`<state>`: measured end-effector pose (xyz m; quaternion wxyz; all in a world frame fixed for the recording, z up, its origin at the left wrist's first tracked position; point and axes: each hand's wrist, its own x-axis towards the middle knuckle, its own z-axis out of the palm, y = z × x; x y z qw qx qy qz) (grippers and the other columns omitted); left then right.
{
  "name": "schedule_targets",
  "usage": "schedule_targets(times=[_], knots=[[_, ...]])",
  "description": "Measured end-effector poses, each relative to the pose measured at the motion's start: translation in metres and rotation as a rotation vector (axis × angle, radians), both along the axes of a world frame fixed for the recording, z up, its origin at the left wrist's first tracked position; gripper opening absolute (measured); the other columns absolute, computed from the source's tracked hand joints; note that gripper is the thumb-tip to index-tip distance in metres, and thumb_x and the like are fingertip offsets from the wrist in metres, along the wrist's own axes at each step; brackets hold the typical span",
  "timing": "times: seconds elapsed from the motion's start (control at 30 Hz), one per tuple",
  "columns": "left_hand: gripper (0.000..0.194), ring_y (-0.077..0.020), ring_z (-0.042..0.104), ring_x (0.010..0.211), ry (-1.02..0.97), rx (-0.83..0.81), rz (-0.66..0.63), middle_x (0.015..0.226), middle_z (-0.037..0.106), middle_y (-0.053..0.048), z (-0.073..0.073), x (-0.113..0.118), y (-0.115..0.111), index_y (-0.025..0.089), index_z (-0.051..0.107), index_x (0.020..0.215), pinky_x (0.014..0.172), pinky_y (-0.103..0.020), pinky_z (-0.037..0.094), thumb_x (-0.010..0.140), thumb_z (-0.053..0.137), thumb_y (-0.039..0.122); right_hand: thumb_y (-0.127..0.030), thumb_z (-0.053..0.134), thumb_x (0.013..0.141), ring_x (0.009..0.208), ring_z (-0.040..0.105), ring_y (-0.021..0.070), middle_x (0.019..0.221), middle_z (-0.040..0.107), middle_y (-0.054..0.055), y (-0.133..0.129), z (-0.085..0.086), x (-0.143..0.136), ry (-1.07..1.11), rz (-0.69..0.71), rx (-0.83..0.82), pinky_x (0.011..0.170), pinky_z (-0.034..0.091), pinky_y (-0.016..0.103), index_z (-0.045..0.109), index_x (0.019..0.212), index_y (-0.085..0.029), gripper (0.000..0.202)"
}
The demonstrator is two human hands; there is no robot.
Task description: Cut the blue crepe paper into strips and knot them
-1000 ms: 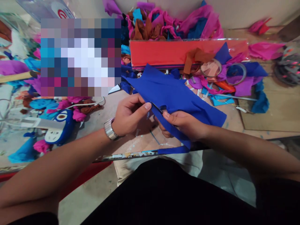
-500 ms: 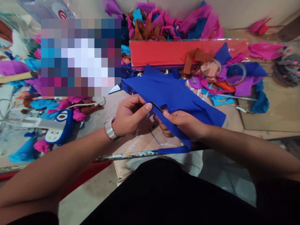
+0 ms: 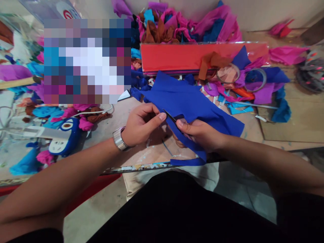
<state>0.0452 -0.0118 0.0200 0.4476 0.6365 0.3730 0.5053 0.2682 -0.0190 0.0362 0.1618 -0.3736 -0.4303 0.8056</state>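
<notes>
A blue crepe paper sheet (image 3: 177,91) lies spread at the middle of the table, its near part lifted between my hands. My left hand (image 3: 141,124) pinches the sheet's left edge between thumb and fingers. In my right hand (image 3: 199,131) are scissors (image 3: 170,116); their dark blades lie on the paper and point towards my left fingertips. The handles are mostly hidden by the hand. From below my right hand, a narrow blue strip (image 3: 188,162) hangs and bends left along the table's front edge.
Behind the sheet lies a flat red pack (image 3: 177,57) in clear wrapping. Two tape rolls (image 3: 264,81) sit among coloured paper scraps at the right. A blue-and-white power strip (image 3: 63,138) with cables lies at the left. Cardboard (image 3: 293,118) covers the right side.
The scissors' blades show slightly more above the paper, and my right fingers have shifted a little. My left hand has moved slightly right along the edge. The sheet stays nearly in place.
</notes>
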Motion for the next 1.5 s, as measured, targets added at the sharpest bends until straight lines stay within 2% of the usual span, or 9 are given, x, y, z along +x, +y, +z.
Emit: schedule_targets(times=[0.17, 0.33, 0.5, 0.63, 0.8, 0.97, 1.2, 1.3, 1.5], knots=[[0.036, -0.011, 0.055, 0.054, 0.019, -0.005, 0.016, 0.061, 0.065, -0.001, 0.0, 0.0, 0.0, 0.019, 0.067, 0.071, 0.054, -0.027, 0.043, 0.091, 0.077, 0.047, -0.064, 0.066, 0.094, 0.054, 0.046, 0.0129, 0.06, 0.054, 0.0, -0.001, 0.002, -0.002, 0.02, -0.025, 0.024, 0.053, 0.036, 0.029, 0.059, 0.072, -0.018, 0.051], [0.034, -0.0111, 0.056, 0.053, 0.034, -0.016, 0.032, 0.06, 0.066, -0.001, 0.0, 0.0, -0.001, 0.019, 0.069, 0.073, 0.051, -0.025, 0.043, 0.089, 0.078, 0.047, -0.064, 0.068, 0.092, 0.052, 0.046, 0.0128, 0.059, 0.053, -0.001, -0.001, 0.002, -0.002, 0.022, -0.038, 0.013, 0.052, 0.036, 0.029, 0.06, 0.076, -0.018, 0.05], [0.035, -0.0098, 0.054, 0.05, 0.032, -0.098, 0.019, 0.059, 0.065, 0.0, 0.001, 0.001, -0.002, 0.018, 0.07, 0.072, 0.047, -0.023, 0.042, 0.089, 0.078, 0.047, -0.065, 0.068, 0.092, 0.053, 0.047, 0.0126, 0.06, 0.055, -0.001, 0.001, 0.003, -0.001, 0.041, -0.022, 0.023, 0.052, 0.036, 0.028, 0.063, 0.077, -0.017, 0.051], [0.032, -0.0104, 0.055, 0.05, 0.009, -0.088, 0.01, 0.06, 0.066, 0.0, 0.001, -0.001, -0.001, 0.019, 0.07, 0.073, 0.048, -0.024, 0.042, 0.089, 0.079, 0.045, -0.065, 0.068, 0.092, 0.051, 0.045, 0.0123, 0.059, 0.054, -0.001, 0.002, 0.003, 0.0, 0.048, -0.008, 0.011, 0.05, 0.035, 0.028, 0.063, 0.076, -0.017, 0.05], [0.036, -0.0133, 0.058, 0.059, -0.066, -0.068, -0.088, 0.066, 0.065, -0.002, -0.006, -0.008, 0.004, 0.019, 0.067, 0.075, 0.056, -0.028, 0.045, 0.095, 0.07, 0.048, -0.059, 0.069, 0.093, 0.052, 0.046, 0.0122, 0.062, 0.055, -0.002, 0.003, 0.001, 0.0, 0.108, -0.027, 0.023, 0.052, 0.037, 0.027, 0.066, 0.093, -0.017, 0.043], [0.038, -0.0137, 0.057, 0.059, -0.12, -0.033, 0.015, 0.068, 0.063, -0.002, -0.012, -0.009, 0.007, 0.019, 0.067, 0.078, 0.056, -0.029, 0.041, 0.102, 0.06, 0.048, -0.058, 0.068, 0.094, 0.054, 0.048, 0.0119, 0.066, 0.057, -0.001, 0.002, -0.002, 0.0, 0.12, -0.013, -0.007, 0.053, 0.037, 0.026, 0.064, 0.1, -0.015, 0.044], [0.03, -0.0107, 0.056, 0.055, -0.105, 0.005, -0.005, 0.065, 0.062, 0.0, -0.005, -0.004, 0.005, 0.02, 0.063, 0.077, 0.054, -0.026, 0.044, 0.098, 0.07, 0.04, -0.061, 0.07, 0.093, 0.055, 0.048, 0.0117, 0.066, 0.055, -0.001, 0.001, 0.0, -0.002, 0.12, -0.013, -0.025, 0.053, 0.036, 0.026, 0.065, 0.097, -0.015, 0.047], [0.031, -0.0101, 0.055, 0.054, -0.058, 0.032, 0.031, 0.064, 0.063, 0.0, -0.003, -0.004, 0.005, 0.019, 0.063, 0.076, 0.053, -0.025, 0.044, 0.097, 0.072, 0.04, -0.059, 0.073, 0.091, 0.056, 0.047, 0.0111, 0.069, 0.056, -0.001, 0.001, 0.002, -0.002, 0.161, -0.026, -0.052, 0.054, 0.037, 0.026, 0.067, 0.099, -0.014, 0.046], [0.035, -0.009, 0.057, 0.049, 0.002, 0.056, 0.008, 0.061, 0.067, 0.0, 0.005, 0.0, 0.004, 0.018, 0.063, 0.072, 0.048, -0.022, 0.044, 0.096, 0.073, 0.041, -0.067, 0.071, 0.089, 0.059, 0.05, 0.0132, 0.067, 0.055, 0.0, 0.005, 0.001, 0.001, 0.02, -0.058, 0.02, 0.056, 0.04, 0.028, 0.073, 0.093, -0.012, 0.055]])
